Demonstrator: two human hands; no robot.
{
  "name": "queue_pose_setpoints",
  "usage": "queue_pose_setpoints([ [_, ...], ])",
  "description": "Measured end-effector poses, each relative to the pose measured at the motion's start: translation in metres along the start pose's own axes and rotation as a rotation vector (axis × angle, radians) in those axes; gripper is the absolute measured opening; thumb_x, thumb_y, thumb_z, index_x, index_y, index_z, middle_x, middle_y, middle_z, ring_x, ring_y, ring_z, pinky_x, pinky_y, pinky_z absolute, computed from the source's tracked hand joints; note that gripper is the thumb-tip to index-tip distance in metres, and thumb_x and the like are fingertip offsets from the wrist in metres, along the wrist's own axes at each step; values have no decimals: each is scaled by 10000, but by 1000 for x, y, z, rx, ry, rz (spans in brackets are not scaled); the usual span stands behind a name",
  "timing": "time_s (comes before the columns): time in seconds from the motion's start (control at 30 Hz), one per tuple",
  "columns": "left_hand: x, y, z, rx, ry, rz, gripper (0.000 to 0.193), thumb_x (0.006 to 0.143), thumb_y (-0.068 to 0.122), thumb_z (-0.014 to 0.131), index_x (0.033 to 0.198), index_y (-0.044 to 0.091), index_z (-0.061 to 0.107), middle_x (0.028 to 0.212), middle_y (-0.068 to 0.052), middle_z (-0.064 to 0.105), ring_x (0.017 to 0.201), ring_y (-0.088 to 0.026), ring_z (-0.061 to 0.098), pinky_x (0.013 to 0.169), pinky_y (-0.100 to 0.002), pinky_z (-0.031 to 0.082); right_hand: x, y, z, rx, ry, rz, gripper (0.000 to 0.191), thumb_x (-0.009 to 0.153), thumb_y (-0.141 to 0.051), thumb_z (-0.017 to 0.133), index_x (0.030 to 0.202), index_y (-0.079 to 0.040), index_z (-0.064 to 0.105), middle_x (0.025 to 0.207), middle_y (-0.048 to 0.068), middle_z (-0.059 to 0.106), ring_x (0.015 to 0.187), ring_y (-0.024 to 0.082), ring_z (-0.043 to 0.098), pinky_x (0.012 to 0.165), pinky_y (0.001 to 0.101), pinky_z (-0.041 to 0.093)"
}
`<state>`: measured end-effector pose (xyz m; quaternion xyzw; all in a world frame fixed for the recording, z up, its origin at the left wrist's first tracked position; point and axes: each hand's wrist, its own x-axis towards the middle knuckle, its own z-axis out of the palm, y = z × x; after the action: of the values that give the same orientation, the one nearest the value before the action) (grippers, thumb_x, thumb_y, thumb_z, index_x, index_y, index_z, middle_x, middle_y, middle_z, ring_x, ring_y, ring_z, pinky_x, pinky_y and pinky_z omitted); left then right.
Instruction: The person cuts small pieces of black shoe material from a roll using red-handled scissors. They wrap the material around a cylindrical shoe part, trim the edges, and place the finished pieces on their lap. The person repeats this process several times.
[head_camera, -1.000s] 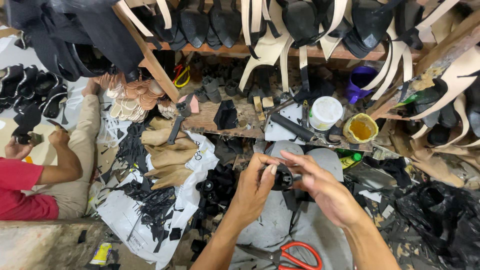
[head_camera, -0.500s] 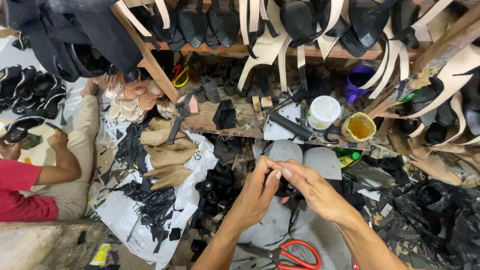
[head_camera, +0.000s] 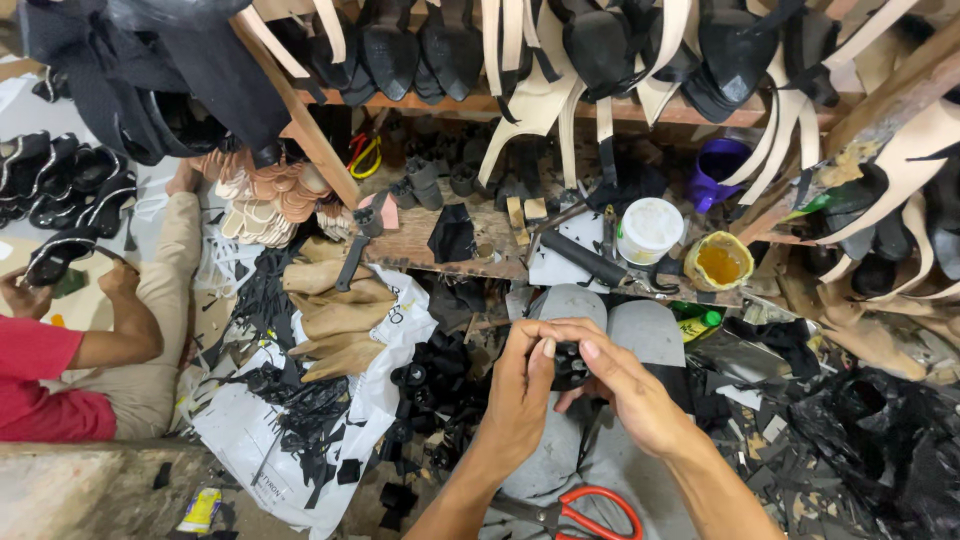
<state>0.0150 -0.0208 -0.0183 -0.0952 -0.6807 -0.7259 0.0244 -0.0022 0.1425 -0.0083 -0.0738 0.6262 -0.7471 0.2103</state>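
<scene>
Right at the centre, both hands meet over a small black piece (head_camera: 568, 365) (some bit of shoe material, too small to tell more). The left hand (head_camera: 525, 385) curls around it from one side, fingers closed against it, and the right hand (head_camera: 625, 385) pinches it from the other, thumb and fingers pressed to it. The piece sits between the two sets of fingertips, held above the person's grey-clad knees (head_camera: 600, 320).

Just below the forearms, red-handled scissors (head_camera: 590, 512) lie on the lap. Ahead of the hands is a low wooden bench (head_camera: 420, 245) with a white tub (head_camera: 650, 228), a yellow-stained glue pot (head_camera: 718, 262) beside it, and a dark tool (head_camera: 585, 258) lying near them. A purple cup (head_camera: 718, 170) stands further back. Above, black shoe uppers (head_camera: 600, 40) hang from a rack with tan straps among them.

To the left, a white sheet (head_camera: 255, 430) on the floor carries black scraps, and tan insoles (head_camera: 335, 320) are stacked at its edge. Further left sits another person in a red shirt (head_camera: 45, 375), holding a black sandal (head_camera: 55, 255).
</scene>
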Motion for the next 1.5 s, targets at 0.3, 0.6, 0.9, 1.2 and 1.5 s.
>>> queue_pose_setpoints([
  [0.3, -3, -14, 13, -124, 110, -140, 179, 1091, 143, 432, 1150, 26, 555, 900, -69, 529, 716, -139, 420, 616, -300, 406, -1, 0, 10, 16, 87, -73, 479, 1024, -351, 349, 1266, -51, 633, 1319, 47, 574, 1162, 196, 585, 807, 352, 568],
  [0.6, -11, -22, 27, 97, 229, 178, 175, 1156, 173, 410, 1229, 47, 507, 1067, -49, 558, 940, -98, 525, 801, -242, 489, 1, 13, 19, -166, 215, -352, 528, 1123, -371, 328, 1203, 12, 682, 1321, 154, 651, 1283, 260, 591, 1124, 355, 413],
  [0.9, 0, -10, 20, -509, 214, -127, 309, 1051, 272, 399, 1238, 61, 526, 1193, -51, 633, 987, -89, 644, 752, -270, 580, -13, 13, 22, -242, 266, -424, 541, 1081, -345, 475, 1488, 7, 529, 1510, 136, 493, 1382, 265, 483, 1057, 378, 433],
  [1.2, 2, 0, 7, -540, 78, 97, 281, 952, -78, 665, 1210, -19, 568, 1404, -162, 606, 1316, -222, 587, 1116, -343, 488, -25, -22, 27, -422, 445, -468, 498, 829, -43, 755, 1307, -26, 619, 1379, 127, 497, 1213, 204, 593, 866, 292, 601],
  [1.5, -7, 17, 12, -347, 163, -3, 316, 881, -79, 724, 1176, -14, 632, 1290, -90, 450, 1077, -184, 623, 783, -301, 551, -31, -40, 35, -730, 617, -578, 271, 787, 28, 798, 1043, 8, 713, 1025, 105, 738, 897, 155, 746, 811, 268, 623],
])
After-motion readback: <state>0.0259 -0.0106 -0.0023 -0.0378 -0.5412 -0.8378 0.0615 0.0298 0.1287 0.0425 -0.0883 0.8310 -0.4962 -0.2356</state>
